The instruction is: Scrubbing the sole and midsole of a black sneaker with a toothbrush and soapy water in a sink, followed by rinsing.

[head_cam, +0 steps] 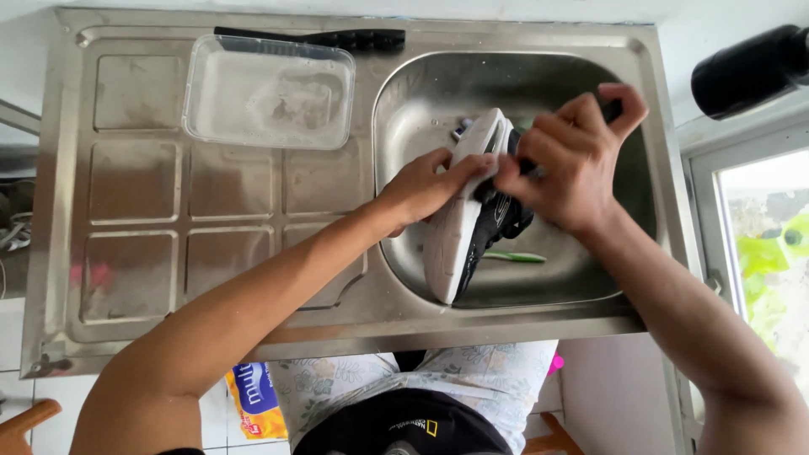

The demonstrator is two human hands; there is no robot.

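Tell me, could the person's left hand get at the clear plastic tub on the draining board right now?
Probably yes, once it lets go: the left hand is gripping the white-soled shoe over the sink. The clear tub sits open on the draining board to its left, nothing between.

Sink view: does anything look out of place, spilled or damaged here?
Nothing looks spilled or broken. The one oddity is a toothbrush lying loose on the sink bottom, partly under the shoe that the left hand steadies on edge. The right hand grips a dark tool against it. The tub on the drainboard sits level.
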